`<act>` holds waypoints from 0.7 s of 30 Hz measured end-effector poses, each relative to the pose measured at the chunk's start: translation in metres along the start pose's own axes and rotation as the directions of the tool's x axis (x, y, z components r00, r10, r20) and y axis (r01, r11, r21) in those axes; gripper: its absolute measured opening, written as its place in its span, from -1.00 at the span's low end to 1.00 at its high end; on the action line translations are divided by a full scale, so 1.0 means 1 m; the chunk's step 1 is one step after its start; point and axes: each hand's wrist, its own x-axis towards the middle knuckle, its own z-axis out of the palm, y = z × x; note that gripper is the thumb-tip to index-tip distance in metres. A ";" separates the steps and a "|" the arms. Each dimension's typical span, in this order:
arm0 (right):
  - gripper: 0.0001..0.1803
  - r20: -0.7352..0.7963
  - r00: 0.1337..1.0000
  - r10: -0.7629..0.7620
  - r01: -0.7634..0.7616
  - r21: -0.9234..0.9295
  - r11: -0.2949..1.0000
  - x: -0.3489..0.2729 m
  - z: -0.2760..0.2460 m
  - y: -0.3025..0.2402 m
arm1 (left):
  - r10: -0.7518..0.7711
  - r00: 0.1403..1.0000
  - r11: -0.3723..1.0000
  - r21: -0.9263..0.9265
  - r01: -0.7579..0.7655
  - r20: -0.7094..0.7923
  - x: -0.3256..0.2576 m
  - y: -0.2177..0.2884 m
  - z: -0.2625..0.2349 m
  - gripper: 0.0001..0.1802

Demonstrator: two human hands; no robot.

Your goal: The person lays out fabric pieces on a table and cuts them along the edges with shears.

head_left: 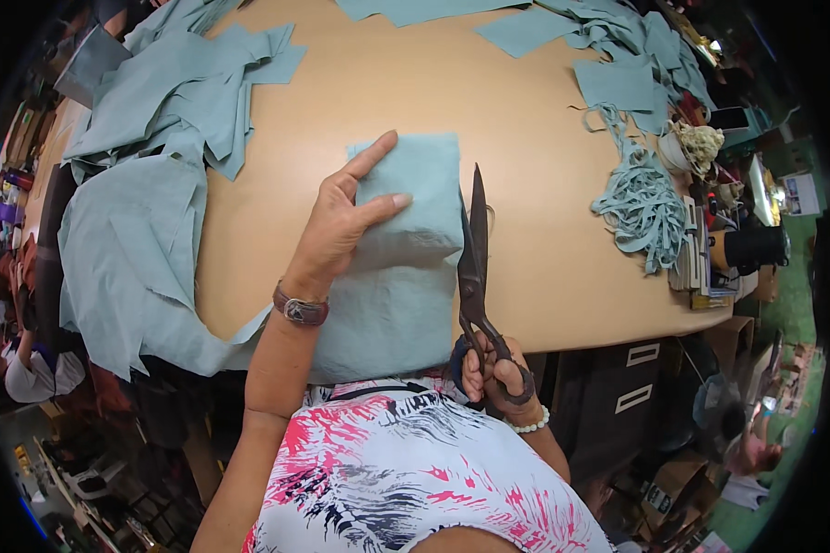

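You have the light brown surface [544, 138] in front of you, with a green floor [805, 304] beyond it at the right. A large heap of teal cloth [139, 221] covers the left side and hangs over the near edge; more loose cloth pieces [618, 83] lie at the far right. Under the near right edge stands a dark cabinet [608, 387] with shut drawers, their contents hidden from you. Farther down at the right is a brown cardboard box [678, 488]; you cannot tell what it holds. The folded teal cloth [410, 240] lies at the middle of the near side. A tangle of teal strips [641, 203] sits to the right. Your right hand [498, 373] holds dark scissors [473, 263] by the handles, blades pointing far, beside the folded cloth's right edge. Your left hand [337, 221] rests on that cloth, forefinger and thumb spread; you cannot tell whether its hidden fingers grip.
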 end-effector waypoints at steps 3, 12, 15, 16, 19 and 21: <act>-0.52 0.029 0.999 0.041 -0.039 -0.063 0.997 0.001 -0.006 0.003 | -0.015 1.000 1.000 -0.028 0.014 -0.020 0.001 0.001 0.001 -0.30; -0.37 -0.004 0.999 0.035 -0.035 -0.184 0.982 0.010 0.002 -0.001 | 0.174 0.984 0.932 0.315 -0.176 0.036 -0.004 0.003 -0.005 -0.19; -0.37 -0.020 1.000 -0.001 -0.002 -0.160 0.987 0.013 0.005 -0.002 | 0.256 0.965 0.871 0.419 -0.258 0.063 -0.009 0.010 -0.002 -0.18; -0.37 -0.020 1.000 0.000 -0.004 -0.160 0.987 0.014 0.006 -0.002 | 0.282 0.957 0.839 0.466 -0.281 0.069 -0.011 0.012 -0.001 -0.18; -0.37 -0.017 1.000 -0.010 0.008 -0.138 0.990 0.015 0.006 -0.001 | 0.330 0.941 0.777 0.546 -0.314 0.072 -0.015 0.015 0.001 -0.18; -0.38 -0.010 1.000 -0.018 0.017 -0.131 0.991 0.015 0.004 0.000 | 0.353 0.933 0.748 0.578 -0.326 0.068 -0.017 0.017 0.001 -0.18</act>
